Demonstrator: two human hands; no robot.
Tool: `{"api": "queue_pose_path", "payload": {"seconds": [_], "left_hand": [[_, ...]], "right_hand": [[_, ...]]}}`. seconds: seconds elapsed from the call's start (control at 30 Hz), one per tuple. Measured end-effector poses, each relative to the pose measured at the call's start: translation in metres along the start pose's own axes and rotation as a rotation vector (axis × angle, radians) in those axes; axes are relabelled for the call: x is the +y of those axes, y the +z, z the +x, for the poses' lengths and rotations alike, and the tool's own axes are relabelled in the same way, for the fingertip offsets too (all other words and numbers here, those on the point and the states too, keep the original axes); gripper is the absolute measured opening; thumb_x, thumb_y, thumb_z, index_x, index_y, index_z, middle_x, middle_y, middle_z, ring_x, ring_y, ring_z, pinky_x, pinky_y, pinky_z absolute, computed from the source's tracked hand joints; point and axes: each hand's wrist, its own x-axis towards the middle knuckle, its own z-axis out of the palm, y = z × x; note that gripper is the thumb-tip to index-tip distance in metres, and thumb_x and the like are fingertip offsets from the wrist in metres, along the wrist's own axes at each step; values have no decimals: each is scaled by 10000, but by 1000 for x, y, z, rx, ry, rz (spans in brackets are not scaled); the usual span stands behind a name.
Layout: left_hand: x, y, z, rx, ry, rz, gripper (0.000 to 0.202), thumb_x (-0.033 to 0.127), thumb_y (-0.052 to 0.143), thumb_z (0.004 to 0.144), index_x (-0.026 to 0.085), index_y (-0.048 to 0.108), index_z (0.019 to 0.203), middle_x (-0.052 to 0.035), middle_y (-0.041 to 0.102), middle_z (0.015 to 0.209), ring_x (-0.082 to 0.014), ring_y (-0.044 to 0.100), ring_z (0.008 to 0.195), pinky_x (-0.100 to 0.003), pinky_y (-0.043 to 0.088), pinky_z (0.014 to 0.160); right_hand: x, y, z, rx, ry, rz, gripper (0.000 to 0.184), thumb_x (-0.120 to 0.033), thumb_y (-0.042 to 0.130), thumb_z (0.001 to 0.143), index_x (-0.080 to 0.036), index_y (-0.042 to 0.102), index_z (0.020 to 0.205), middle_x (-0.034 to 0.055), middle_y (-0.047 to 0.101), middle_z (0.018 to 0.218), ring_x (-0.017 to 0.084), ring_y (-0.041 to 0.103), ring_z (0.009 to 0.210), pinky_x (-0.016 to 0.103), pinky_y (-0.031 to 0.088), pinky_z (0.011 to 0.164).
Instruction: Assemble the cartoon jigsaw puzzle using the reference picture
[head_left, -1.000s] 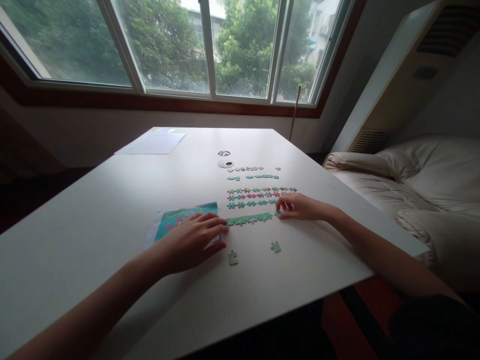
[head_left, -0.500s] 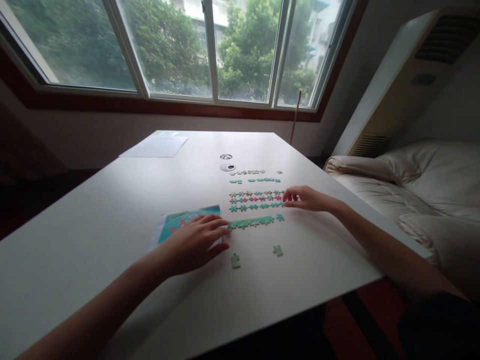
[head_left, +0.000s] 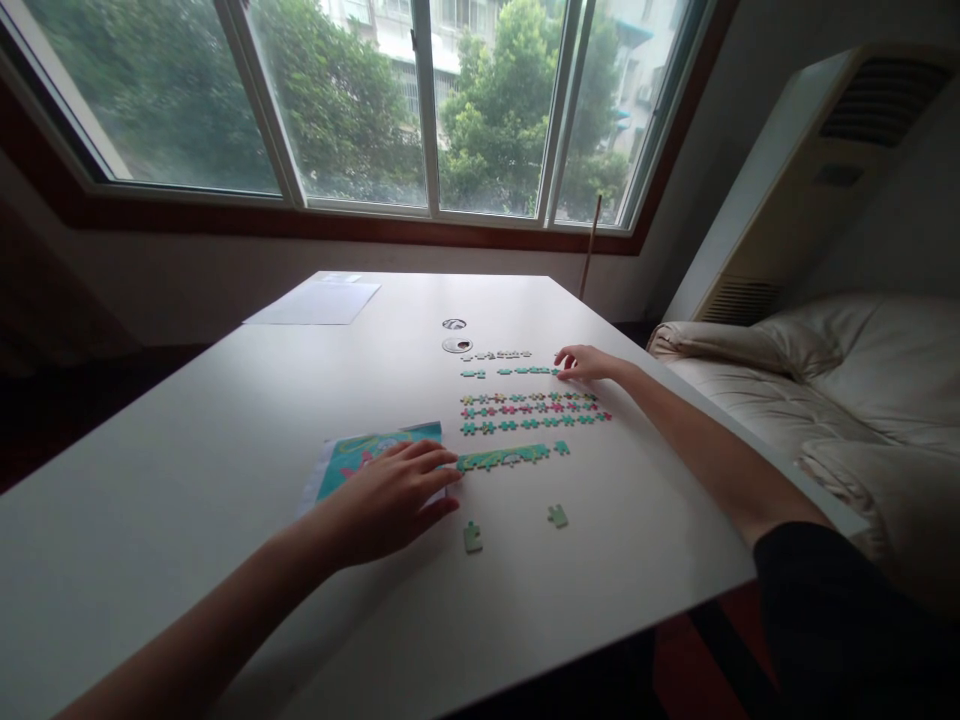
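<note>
My left hand (head_left: 390,492) lies flat with fingers stretched out on a teal picture card (head_left: 360,455), its fingertips touching the left end of a joined green puzzle strip (head_left: 506,457). My right hand (head_left: 583,362) reaches far across the white table (head_left: 187,480) and its fingertips touch the right end of a teal row of puzzle pieces (head_left: 525,371). Whether it grips a piece I cannot make out. Between the hands lie three rows of joined coloured pieces (head_left: 532,410). Two loose green pieces (head_left: 472,537) (head_left: 557,516) lie near the table's front.
A row of pale pieces (head_left: 499,355) and two round discs (head_left: 456,344) lie farther back. A white sheet (head_left: 315,302) sits at the far left of the table. A cream sofa (head_left: 825,380) stands to the right, and windows lie behind.
My right hand moved away from the green strip, past the coloured rows, to the far teal row. My left hand stayed on the card.
</note>
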Motion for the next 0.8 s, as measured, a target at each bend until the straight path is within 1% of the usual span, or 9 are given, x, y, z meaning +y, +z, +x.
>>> {"api": "queue_pose_path", "payload": {"seconds": [0.1,0.2,0.3,0.37,0.47,0.57,0.67,0.8], "left_hand": [[0,0,0,-10,-10,-5,250,321,445,890,216,585,1068,-72,600,1111,-255,522,1028,-435,445,843],[1,-1,0,-14,-16,-10,246,322,445,890,218,584,1065,-68,598,1113,-253,516,1036,-433,441,850],[2,-1,0,-11,-18,-7,250,324,442,892,217,582,1069,-69,597,1116,-254,513,1039,-433,438,855],[1,-1,0,-10,-21,-5,250,323,439,893,218,583,1068,-68,597,1115,-253,514,1036,-433,438,854],[1,0,-1,-13,-20,-3,246,325,441,892,224,588,1062,-65,601,1111,-252,517,1035,-434,438,855],[2,1,0,5,-12,-7,245,328,445,890,224,597,1051,-69,603,1103,-254,522,1031,-430,442,846],[3,0,0,16,-11,-18,243,325,445,890,224,605,1042,-69,604,1100,-253,526,1030,-424,447,837],[3,0,1,25,-14,-20,249,318,438,893,220,605,1049,-70,607,1098,-250,528,1030,-422,446,848]], "right_hand": [[3,0,10,-43,30,44,377,-403,706,620,-171,644,910,62,654,862,156,581,667,246,432,601],[6,0,17,-80,40,105,353,-396,731,583,-155,653,829,62,649,802,149,561,618,252,429,569],[6,1,16,-73,31,184,354,-388,738,572,-138,630,799,58,632,759,137,542,602,240,421,541],[4,2,11,-49,13,238,360,-407,715,599,-134,609,808,55,619,757,127,534,610,229,419,539],[-3,0,-6,-18,-31,302,387,-426,665,651,-139,589,899,52,605,802,114,529,639,214,414,540],[-15,-3,-33,-50,-110,349,398,-423,635,680,-144,587,960,43,598,797,116,535,668,218,418,561],[-27,-3,-66,-156,-202,422,342,-417,631,684,-133,589,871,37,600,766,122,544,680,231,423,581],[-40,4,-103,-237,-226,453,304,-416,642,672,-141,549,759,8,585,710,114,534,649,233,414,580]]}}
